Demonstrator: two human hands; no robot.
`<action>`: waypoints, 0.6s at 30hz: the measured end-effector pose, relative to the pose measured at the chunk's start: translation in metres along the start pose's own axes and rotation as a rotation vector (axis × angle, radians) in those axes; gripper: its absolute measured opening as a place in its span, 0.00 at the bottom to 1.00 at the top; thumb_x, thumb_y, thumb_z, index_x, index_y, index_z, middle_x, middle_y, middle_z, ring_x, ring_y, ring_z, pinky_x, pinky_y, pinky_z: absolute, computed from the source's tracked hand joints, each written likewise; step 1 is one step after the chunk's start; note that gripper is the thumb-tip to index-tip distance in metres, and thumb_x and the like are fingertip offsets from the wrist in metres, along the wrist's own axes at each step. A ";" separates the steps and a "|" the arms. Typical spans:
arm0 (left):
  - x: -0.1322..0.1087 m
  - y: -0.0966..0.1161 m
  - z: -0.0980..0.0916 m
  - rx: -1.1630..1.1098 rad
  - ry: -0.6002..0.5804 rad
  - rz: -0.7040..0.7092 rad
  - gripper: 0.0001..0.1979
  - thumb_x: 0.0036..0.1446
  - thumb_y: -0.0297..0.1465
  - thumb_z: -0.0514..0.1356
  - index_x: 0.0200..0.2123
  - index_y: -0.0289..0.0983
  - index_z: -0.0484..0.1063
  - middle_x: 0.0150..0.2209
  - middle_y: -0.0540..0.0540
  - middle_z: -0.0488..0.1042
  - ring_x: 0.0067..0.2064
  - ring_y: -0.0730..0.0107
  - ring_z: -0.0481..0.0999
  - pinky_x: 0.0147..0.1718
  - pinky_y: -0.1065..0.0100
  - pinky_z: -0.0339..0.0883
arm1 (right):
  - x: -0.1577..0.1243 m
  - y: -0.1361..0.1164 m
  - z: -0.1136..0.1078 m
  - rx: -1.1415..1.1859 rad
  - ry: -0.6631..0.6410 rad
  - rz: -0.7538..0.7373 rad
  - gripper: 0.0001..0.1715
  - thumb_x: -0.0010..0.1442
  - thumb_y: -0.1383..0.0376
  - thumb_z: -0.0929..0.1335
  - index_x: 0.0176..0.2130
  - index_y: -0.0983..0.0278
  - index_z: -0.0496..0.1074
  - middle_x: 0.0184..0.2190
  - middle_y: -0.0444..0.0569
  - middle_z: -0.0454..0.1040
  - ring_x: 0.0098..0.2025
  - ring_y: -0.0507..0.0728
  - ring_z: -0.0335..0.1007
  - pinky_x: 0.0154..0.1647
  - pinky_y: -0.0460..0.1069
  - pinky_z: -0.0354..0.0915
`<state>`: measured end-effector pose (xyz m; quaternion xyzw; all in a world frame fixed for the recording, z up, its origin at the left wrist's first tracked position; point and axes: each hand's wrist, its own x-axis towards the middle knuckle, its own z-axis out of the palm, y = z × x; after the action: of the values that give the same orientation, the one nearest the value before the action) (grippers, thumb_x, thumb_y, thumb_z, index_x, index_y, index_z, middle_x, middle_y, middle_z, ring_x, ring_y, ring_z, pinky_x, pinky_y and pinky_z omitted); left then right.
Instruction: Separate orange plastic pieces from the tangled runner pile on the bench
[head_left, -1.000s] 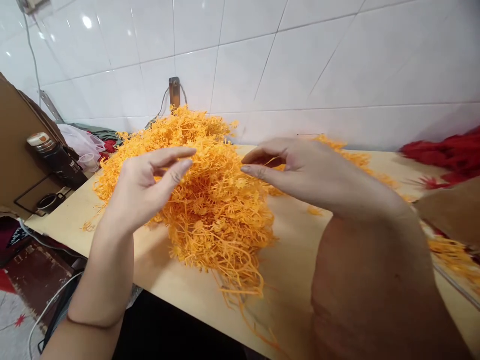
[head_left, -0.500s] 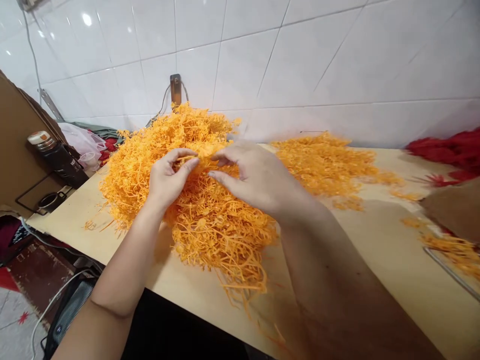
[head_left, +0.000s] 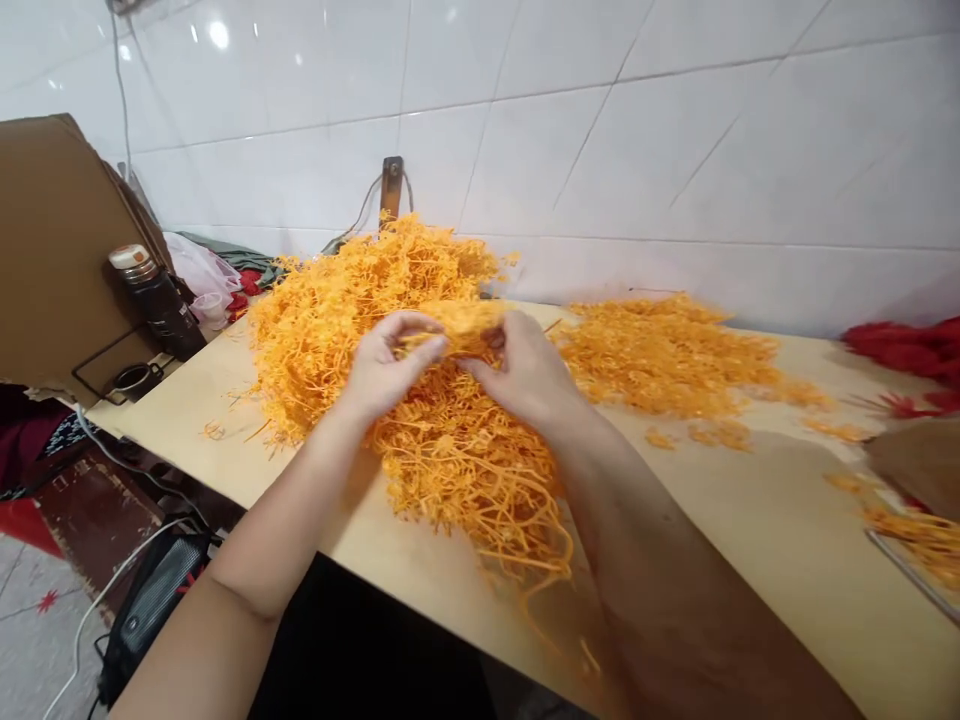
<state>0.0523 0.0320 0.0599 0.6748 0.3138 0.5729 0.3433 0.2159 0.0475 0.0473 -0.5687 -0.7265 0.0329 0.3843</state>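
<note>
A large heap of stringy orange plastic pieces (head_left: 315,340), with thin stems and small flower-like ends, lies on a pale wooden table (head_left: 225,440). Over its middle, my left hand (head_left: 394,360) is closed, thumb and fingers pinching a small tuft of orange strands (head_left: 469,325). My right hand (head_left: 525,365) grips the other side of this tuft, its fingers curled and partly hidden behind the hand. The tuft is blurred by motion. Below my hands, long loose stems hang down the front of the heap toward the table edge.
Behind my right hand spreads a flatter orange pile (head_left: 667,355). Red pieces (head_left: 907,350) lie far right, near a brown flap (head_left: 915,465). On the left are a black thermos (head_left: 161,310), a dark mug (head_left: 137,380) and a cardboard box (head_left: 67,250). A tiled wall (head_left: 570,150) closes the back.
The view has shifted, so everything sits farther right and slightly lower. My right hand's fingers have closed on the orange strands, where the thumb and fingers were apart before.
</note>
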 end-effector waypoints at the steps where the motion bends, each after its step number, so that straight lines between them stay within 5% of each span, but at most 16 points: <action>1: -0.004 0.002 0.004 0.055 -0.044 0.028 0.11 0.49 0.36 0.60 0.34 0.35 0.67 0.35 0.47 0.74 0.37 0.74 0.72 0.40 0.69 0.66 | -0.003 0.005 0.003 -0.002 0.018 0.010 0.16 0.49 0.61 0.67 0.39 0.65 0.64 0.36 0.54 0.66 0.39 0.60 0.64 0.40 0.55 0.63; 5: -0.014 0.007 0.010 0.235 -0.154 0.109 0.13 0.53 0.35 0.57 0.41 0.37 0.67 0.43 0.46 0.73 0.46 0.69 0.72 0.49 0.64 0.63 | -0.028 0.019 -0.007 -0.032 0.053 -0.048 0.18 0.53 0.56 0.62 0.41 0.64 0.65 0.35 0.55 0.66 0.42 0.63 0.63 0.44 0.59 0.62; 11: -0.012 0.009 -0.003 0.285 -0.070 0.103 0.10 0.57 0.31 0.52 0.42 0.37 0.66 0.43 0.45 0.73 0.45 0.68 0.72 0.46 0.64 0.65 | -0.119 0.004 -0.052 -0.258 -0.025 -0.209 0.42 0.52 0.44 0.60 0.59 0.62 0.54 0.52 0.62 0.57 0.55 0.69 0.56 0.51 0.62 0.60; 15: -0.011 0.015 -0.006 0.283 -0.118 0.076 0.10 0.57 0.30 0.52 0.42 0.37 0.65 0.36 0.48 0.73 0.38 0.71 0.73 0.41 0.65 0.67 | -0.175 -0.018 -0.039 -0.342 -0.159 -0.330 0.48 0.50 0.41 0.61 0.62 0.62 0.46 0.60 0.63 0.47 0.58 0.72 0.52 0.50 0.64 0.62; 18: -0.019 0.027 -0.004 0.322 -0.168 0.087 0.10 0.58 0.30 0.50 0.43 0.37 0.65 0.33 0.49 0.73 0.35 0.71 0.73 0.39 0.65 0.67 | -0.178 -0.028 -0.013 -0.431 -0.112 -0.325 0.40 0.54 0.49 0.62 0.59 0.67 0.52 0.59 0.66 0.46 0.59 0.72 0.51 0.52 0.63 0.59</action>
<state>0.0461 0.0016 0.0724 0.7795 0.3423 0.4711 0.2308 0.2113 -0.1186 -0.0229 -0.5108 -0.8185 -0.1531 0.2136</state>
